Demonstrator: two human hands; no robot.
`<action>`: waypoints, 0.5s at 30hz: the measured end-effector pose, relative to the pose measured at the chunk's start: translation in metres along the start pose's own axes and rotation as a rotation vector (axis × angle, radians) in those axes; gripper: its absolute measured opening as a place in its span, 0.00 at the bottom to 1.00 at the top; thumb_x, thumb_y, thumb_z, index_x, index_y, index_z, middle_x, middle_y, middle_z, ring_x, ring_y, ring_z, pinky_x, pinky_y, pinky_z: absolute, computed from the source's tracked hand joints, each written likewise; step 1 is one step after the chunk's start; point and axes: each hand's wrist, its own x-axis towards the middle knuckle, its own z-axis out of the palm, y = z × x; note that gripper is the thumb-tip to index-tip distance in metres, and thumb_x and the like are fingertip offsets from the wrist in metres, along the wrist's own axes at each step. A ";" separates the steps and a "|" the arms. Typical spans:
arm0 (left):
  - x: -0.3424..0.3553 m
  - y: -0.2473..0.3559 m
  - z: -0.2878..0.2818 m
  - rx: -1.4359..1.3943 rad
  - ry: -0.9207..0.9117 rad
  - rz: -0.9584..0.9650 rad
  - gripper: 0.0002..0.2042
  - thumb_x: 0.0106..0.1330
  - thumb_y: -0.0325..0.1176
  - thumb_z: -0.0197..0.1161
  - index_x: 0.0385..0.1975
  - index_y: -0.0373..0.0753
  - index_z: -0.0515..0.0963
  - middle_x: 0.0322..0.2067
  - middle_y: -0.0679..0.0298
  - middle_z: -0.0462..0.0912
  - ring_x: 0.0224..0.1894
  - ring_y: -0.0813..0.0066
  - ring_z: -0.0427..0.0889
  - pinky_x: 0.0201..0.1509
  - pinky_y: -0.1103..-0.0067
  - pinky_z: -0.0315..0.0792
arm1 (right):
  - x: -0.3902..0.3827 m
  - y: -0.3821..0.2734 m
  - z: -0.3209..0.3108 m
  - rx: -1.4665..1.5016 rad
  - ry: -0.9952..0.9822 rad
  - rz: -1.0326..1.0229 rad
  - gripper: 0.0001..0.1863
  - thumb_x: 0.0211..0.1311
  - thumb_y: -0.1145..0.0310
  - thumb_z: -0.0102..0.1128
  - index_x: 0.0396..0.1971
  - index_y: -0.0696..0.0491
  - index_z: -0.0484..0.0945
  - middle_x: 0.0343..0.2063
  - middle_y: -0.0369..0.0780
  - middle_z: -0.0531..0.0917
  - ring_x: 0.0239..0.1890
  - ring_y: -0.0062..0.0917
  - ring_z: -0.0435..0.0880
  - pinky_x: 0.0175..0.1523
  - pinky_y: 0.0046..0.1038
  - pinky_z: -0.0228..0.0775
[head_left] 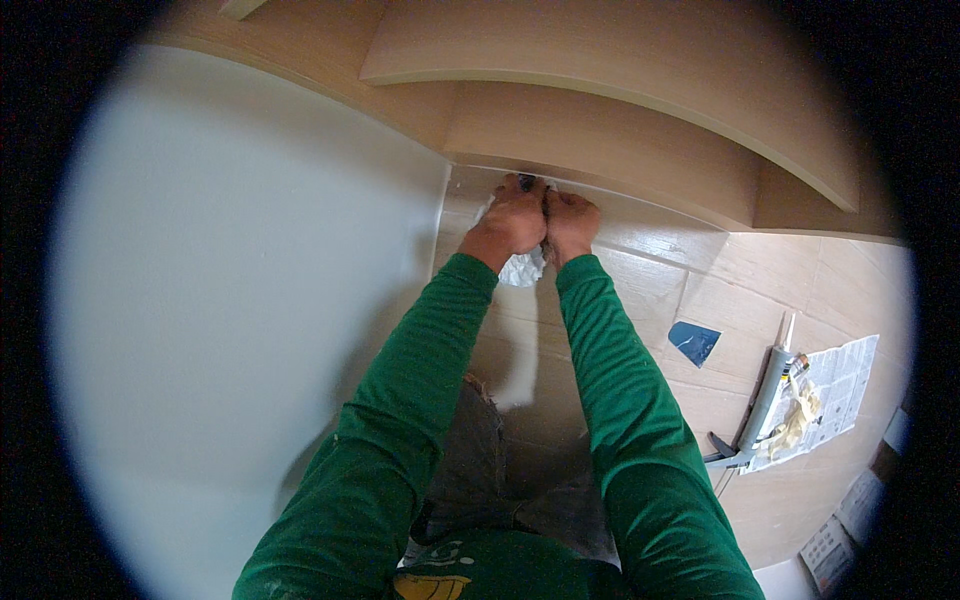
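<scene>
My sleeves: both my forearms run up from the lower edge in green sleeves [440,350], drawing together toward the hands.
My knees: grey trousers [480,450] show between the sleeves, below and well short of my fingers.
Left hand: my left hand [513,218] is curled tight, its fingers folded over a small dark thing [526,182] that pokes out at the fingertips; I cannot tell what that thing is.
Right hand: my right hand [572,218] sits just beside the left, touching it, its fingers bent and closed as well; what they grip is hidden by the knuckles.
White rag: a crumpled white rag [522,266] hangs just under my fingers, between the two wrists, with another bit of it showing at the left of my left hand.
Where the work is: my fingertips press into the corner where the pale wall [230,270] meets the wooden floor [650,290], right beneath the lowest wooden step [600,140].
Right of my fingers: a blue scraper [693,342] lies on the floor, apart from my right hand.
Further right: a caulking gun [762,405] rests on a sheet of newspaper [840,385] with a crumpled yellowish glove [797,420] beside it, all well apart from my fingers.
Beyond my fingers: a second, wider step [620,50] rises above the first.
</scene>
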 end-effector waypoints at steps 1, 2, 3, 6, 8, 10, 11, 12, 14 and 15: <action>-0.001 0.000 -0.001 0.007 -0.005 0.000 0.30 0.69 0.36 0.53 0.71 0.34 0.65 0.66 0.31 0.64 0.65 0.31 0.70 0.73 0.53 0.66 | -0.002 -0.005 -0.004 -0.016 -0.019 -0.002 0.21 0.63 0.54 0.64 0.26 0.60 0.88 0.28 0.54 0.87 0.33 0.49 0.89 0.40 0.46 0.78; -0.003 0.000 -0.002 -0.006 -0.009 -0.018 0.30 0.69 0.36 0.53 0.72 0.34 0.64 0.66 0.31 0.64 0.66 0.31 0.69 0.73 0.53 0.66 | -0.003 -0.009 -0.004 -0.041 -0.019 -0.007 0.21 0.63 0.55 0.64 0.26 0.59 0.88 0.28 0.54 0.87 0.33 0.49 0.89 0.40 0.46 0.78; -0.004 0.005 -0.005 -0.022 -0.013 -0.026 0.30 0.69 0.36 0.53 0.72 0.34 0.64 0.66 0.31 0.64 0.66 0.30 0.69 0.73 0.53 0.66 | -0.002 -0.008 -0.007 -0.069 -0.010 -0.012 0.20 0.63 0.55 0.63 0.26 0.59 0.88 0.28 0.53 0.87 0.33 0.49 0.89 0.40 0.45 0.78; -0.006 0.018 -0.014 -0.020 -0.034 -0.032 0.31 0.69 0.36 0.54 0.72 0.34 0.64 0.67 0.30 0.63 0.67 0.29 0.68 0.73 0.52 0.66 | -0.001 -0.008 -0.013 -0.075 0.004 -0.005 0.20 0.63 0.54 0.63 0.27 0.58 0.88 0.28 0.53 0.87 0.33 0.50 0.89 0.41 0.45 0.78; -0.008 0.024 -0.020 0.000 -0.060 -0.030 0.31 0.69 0.36 0.54 0.73 0.34 0.63 0.67 0.30 0.62 0.68 0.29 0.67 0.74 0.52 0.65 | -0.001 -0.007 -0.014 -0.074 0.022 -0.007 0.20 0.63 0.54 0.63 0.26 0.58 0.88 0.28 0.53 0.87 0.33 0.50 0.88 0.42 0.46 0.78; -0.009 0.027 -0.023 -0.009 -0.077 -0.061 0.31 0.70 0.37 0.53 0.73 0.35 0.63 0.70 0.33 0.61 0.71 0.31 0.63 0.77 0.53 0.60 | 0.001 -0.003 -0.012 -0.092 0.055 -0.028 0.20 0.63 0.54 0.63 0.26 0.57 0.88 0.28 0.53 0.87 0.34 0.50 0.88 0.42 0.46 0.78; -0.009 0.030 -0.023 -0.030 -0.082 -0.091 0.30 0.71 0.38 0.52 0.74 0.37 0.63 0.72 0.37 0.61 0.74 0.32 0.58 0.79 0.54 0.56 | 0.002 0.000 -0.011 -0.078 0.060 -0.023 0.20 0.63 0.54 0.62 0.26 0.57 0.88 0.28 0.53 0.87 0.34 0.49 0.88 0.42 0.46 0.78; -0.009 0.030 -0.022 -0.052 -0.089 -0.124 0.30 0.73 0.39 0.50 0.74 0.39 0.63 0.74 0.41 0.61 0.77 0.34 0.54 0.81 0.55 0.52 | 0.002 0.002 -0.010 -0.063 0.063 -0.017 0.20 0.63 0.54 0.62 0.26 0.57 0.88 0.27 0.52 0.87 0.34 0.49 0.88 0.42 0.47 0.78; -0.008 0.032 -0.018 -0.055 -0.048 -0.117 0.29 0.72 0.38 0.51 0.73 0.38 0.65 0.72 0.41 0.64 0.75 0.34 0.58 0.80 0.54 0.54 | 0.003 0.007 -0.009 -0.088 0.060 -0.044 0.21 0.65 0.53 0.60 0.25 0.57 0.88 0.28 0.52 0.87 0.34 0.49 0.88 0.42 0.47 0.78; -0.008 0.030 -0.014 -0.056 -0.029 -0.117 0.28 0.72 0.38 0.51 0.72 0.38 0.65 0.72 0.41 0.65 0.74 0.34 0.59 0.80 0.54 0.55 | 0.002 0.009 -0.009 -0.126 0.048 -0.076 0.22 0.66 0.53 0.58 0.25 0.56 0.87 0.28 0.51 0.87 0.34 0.48 0.88 0.42 0.47 0.78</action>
